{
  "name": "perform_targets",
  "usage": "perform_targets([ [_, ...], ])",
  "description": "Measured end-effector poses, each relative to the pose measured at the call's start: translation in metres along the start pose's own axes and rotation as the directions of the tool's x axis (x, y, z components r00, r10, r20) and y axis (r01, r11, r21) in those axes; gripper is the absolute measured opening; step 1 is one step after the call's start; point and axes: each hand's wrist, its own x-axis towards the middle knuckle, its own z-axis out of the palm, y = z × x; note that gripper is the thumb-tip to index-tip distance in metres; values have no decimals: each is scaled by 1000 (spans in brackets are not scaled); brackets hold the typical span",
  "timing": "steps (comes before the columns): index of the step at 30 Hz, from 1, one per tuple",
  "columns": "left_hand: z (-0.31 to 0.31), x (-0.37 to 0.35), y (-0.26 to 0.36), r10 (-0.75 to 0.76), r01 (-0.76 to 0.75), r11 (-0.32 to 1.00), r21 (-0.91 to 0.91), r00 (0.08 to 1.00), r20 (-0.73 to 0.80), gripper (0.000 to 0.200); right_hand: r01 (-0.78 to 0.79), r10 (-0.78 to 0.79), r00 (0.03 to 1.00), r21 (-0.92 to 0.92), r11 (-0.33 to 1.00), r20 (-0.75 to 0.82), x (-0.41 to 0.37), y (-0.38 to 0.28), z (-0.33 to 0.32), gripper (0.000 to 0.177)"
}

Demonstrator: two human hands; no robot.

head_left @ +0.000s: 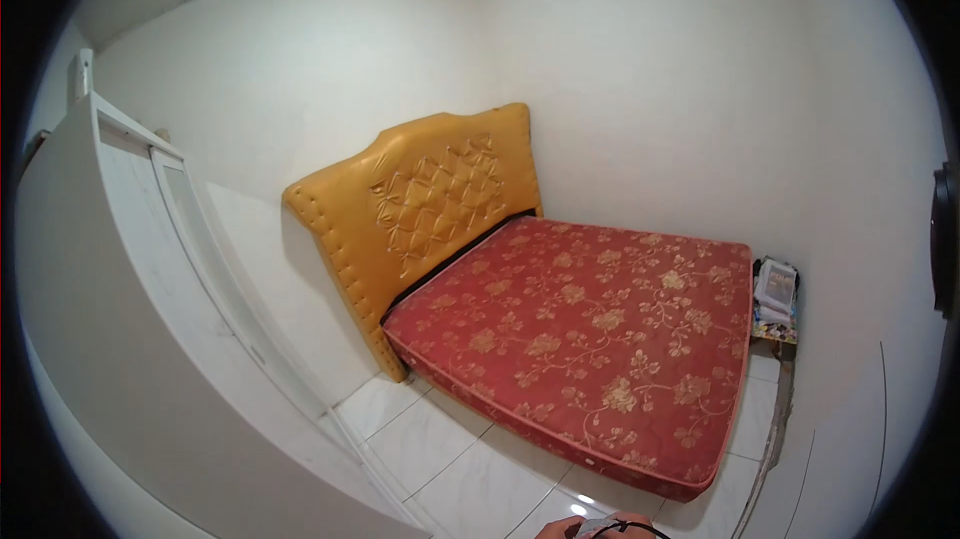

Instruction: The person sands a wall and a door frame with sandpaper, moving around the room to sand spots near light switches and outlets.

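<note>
At the bottom edge, my left hand (559,529) and my right hand (634,530) show only in part, close together. Between them is a small greyish bundle (592,528), perhaps cloth, with a thin black cord looping over it by my right hand. Both hands appear closed around this bundle, though most of the fingers are cut off by the frame. Just beyond them lies a bare red mattress (600,339) with a gold floral pattern. A tufted gold headboard (430,189) stands at its far left end.
A tall white cabinet (150,339) with a sliding door fills the left side. White tiles (470,479) cover the floor around the bed. Past the mattress's right side, a small stand (775,324) holds stacked items against the wall. A dark round object (943,239) is at the right edge.
</note>
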Motion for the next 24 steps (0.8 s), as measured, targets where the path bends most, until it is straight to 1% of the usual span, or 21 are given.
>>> perform_targets([
  [3, -3, -21, 2, -53, 52, 997, -53, 998, -25, 24, -8, 5, 998, 45, 999, 63, -13, 2, 8, 15],
  [4, -4, -25, -6, 23, -23, 1000, -7, 998, -61, 25, 3, -5, 998, 24, 1000, 56, -12, 23, 11, 14],
  [5, -4, -30, -7, 17, -18, 1000, -13, 997, -82, 26, 18, -19, 999, 5, 1000, 46, -10, 33, 16, 14],
  [6, -5, -34, -9, 13, -15, 1000, -18, 995, -102, 26, 30, -29, 999, -4, 1000, 44, -7, 44, 20, 19],
  [7, -8, -36, -7, 11, -13, 1000, -21, 992, -123, 27, 33, -29, 998, -80, 996, 51, -5, 47, 24, 20],
  [9, -16, -42, -3, -34, 41, 998, 49, 990, -135, 28, 49, -35, 997, -229, 972, 63, 5, 54, 31, 23],
  [10, -21, -47, -2, -61, 73, 994, 81, 988, -143, 28, 37, -24, 998, -242, 970, 59, 9, 51, 35, 27],
  [11, -27, -52, -1, -68, 77, 995, 63, 988, -137, 29, 66, -55, 997, -213, 975, 58, 11, 48, 42, 26],
  [13, -38, -66, 3, -92, 95, 995, 18, 988, -126, 30, 108, -100, 993, -156, 982, 59, 7, 21, 56, 26],
  [14, -42, -74, 5, -141, 140, 990, -14, 981, -135, 30, 138, -128, 990, -214, 967, 57, 8, 17, 63, 26],
  [16, -51, -92, -6, -79, 96, 993, 70, 974, -210, 30, 107, -84, 990, -212, 971, 113, 15, 32, 78, 25],
  [17, -54, -103, -14, -51, 81, 991, 109, 966, -254, 32, 92, -60, 987, -217, 972, 150, 13, 12, 88, 25],
  [18, -56, -116, -22, -12, 69, 986, 152, 938, -346, 33, 0, 29, 982, -153, 988, 187, 6, -9, 96, 23],
  [20, -60, -144, -40, 68, 70, 969, 236, 846, -530, 36, 69, -29, 972, -165, 984, 231, 3, -2, 124, 22],
  [21, -64, -157, -52, 26, 98, 979, 179, 807, -590, 35, 106, -60, 964, -169, 980, 258, 4, 10, 138, 22],
  [22, -66, -173, -66, -18, 121, 986, 116, 765, -643, 34, 66, -33, 961, -113, 991, 274, 7, 37, 157, 25],
  [23, -63, -192, -79, -62, 136, 989, 53, 719, -692, 34, 86, -41, 941, -120, 989, 337, 10, 64, 168, 25],
  [24, -67, -213, -62, -96, 152, 988, 23, 723, -684, 33, 108, -51, 916, -123, 986, 397, 7, 69, 184, 25],
])
